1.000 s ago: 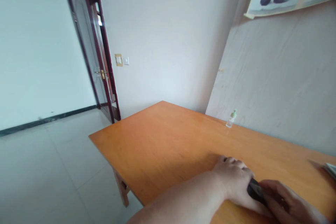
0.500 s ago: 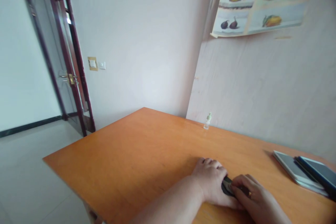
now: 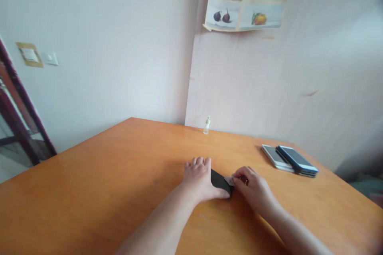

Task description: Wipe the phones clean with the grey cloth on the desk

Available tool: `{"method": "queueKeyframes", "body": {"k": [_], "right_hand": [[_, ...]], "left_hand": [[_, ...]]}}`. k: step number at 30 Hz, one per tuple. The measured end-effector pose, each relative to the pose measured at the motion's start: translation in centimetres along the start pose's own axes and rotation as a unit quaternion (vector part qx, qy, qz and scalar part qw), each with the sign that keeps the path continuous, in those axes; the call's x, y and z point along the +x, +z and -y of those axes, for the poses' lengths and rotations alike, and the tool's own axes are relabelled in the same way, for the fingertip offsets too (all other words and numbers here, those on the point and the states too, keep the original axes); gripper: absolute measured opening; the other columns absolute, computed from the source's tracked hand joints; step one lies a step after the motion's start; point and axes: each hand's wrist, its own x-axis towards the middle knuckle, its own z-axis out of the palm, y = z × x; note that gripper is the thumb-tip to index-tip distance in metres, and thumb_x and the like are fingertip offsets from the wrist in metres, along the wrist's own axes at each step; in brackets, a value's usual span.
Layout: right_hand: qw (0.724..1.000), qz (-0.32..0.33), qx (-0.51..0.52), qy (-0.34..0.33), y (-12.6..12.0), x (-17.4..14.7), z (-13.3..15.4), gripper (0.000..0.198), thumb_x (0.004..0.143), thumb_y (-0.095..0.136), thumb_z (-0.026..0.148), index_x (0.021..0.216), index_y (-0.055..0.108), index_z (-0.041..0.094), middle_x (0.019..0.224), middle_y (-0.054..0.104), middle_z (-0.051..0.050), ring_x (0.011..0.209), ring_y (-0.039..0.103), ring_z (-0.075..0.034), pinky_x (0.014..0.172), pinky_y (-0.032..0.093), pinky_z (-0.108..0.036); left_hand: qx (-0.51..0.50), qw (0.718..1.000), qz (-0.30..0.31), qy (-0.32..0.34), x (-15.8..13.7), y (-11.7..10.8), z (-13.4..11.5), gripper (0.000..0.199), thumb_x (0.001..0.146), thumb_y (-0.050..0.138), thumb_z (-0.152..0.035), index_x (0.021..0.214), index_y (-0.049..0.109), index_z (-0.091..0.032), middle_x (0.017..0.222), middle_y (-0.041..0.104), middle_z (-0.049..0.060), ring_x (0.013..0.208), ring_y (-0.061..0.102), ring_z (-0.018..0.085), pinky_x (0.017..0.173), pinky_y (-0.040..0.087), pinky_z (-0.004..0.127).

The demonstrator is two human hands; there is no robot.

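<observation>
On the orange wooden table, my left hand (image 3: 199,179) is closed over a flat black phone-like slab (image 3: 219,180), with its thumb along the near edge. The palm and fingers hide the slab's left part. At the slab's right end, my right hand (image 3: 249,185) pinches a small thin greyish piece (image 3: 229,181) between thumb and fingertips. That piece touches or overlaps the slab's end; what it is I cannot make out.
A small clear bottle (image 3: 206,125) with a pale green top stands near the table's back edge. Stacked phones or tablets (image 3: 296,160) lie at the right. Fruit pictures (image 3: 243,0) hang on the board behind the table (image 3: 119,167).
The view has turned to the right, so the door has mostly left the picture. My right hand has shifted off the slab towards its right end, and more of the black slab shows.
</observation>
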Motion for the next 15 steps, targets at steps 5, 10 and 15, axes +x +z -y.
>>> {"method": "queueKeyframes", "body": {"k": [5, 10, 15], "right_hand": [[0.995, 0.069, 0.032, -0.063, 0.5, -1.2, 2.8, 0.016, 0.079, 0.053, 0.012, 0.083, 0.063, 0.023, 0.089, 0.063, -0.002, 0.082, 0.061, -0.017, 0.074, 0.046, -0.027], [0.995, 0.066, 0.038, -0.064, 0.6, -1.2, 3.1, 0.018, 0.078, 0.055, 0.008, 0.086, 0.062, 0.023, 0.089, 0.062, -0.001, 0.083, 0.06, -0.015, 0.074, 0.044, -0.025], [0.998, 0.025, -0.034, 0.04, 0.3, -0.4, 1.2, 0.016, 0.08, 0.067, 0.028, 0.093, 0.06, 0.021, 0.094, 0.062, -0.003, 0.08, 0.059, -0.017, 0.069, 0.041, -0.027]], "left_hand": [[-0.011, 1.0, 0.028, 0.006, 0.0, -0.2, -0.3, 0.099, 0.052, 0.071, -0.075, 0.131, 0.048, -0.02, 0.123, 0.059, 0.014, 0.118, 0.052, 0.037, 0.1, 0.041, 0.046], [-0.056, 0.995, 0.062, 0.051, 0.2, 0.2, -0.3, 0.103, 0.059, 0.07, -0.064, 0.145, 0.034, -0.019, 0.141, 0.051, 0.014, 0.131, 0.046, 0.035, 0.109, 0.035, 0.041], [-0.03, 0.999, 0.04, -0.003, 0.1, 0.5, -0.5, 0.13, 0.044, 0.068, -0.085, 0.148, 0.028, -0.017, 0.147, 0.044, 0.018, 0.136, 0.039, 0.04, 0.113, 0.029, 0.049]]}}
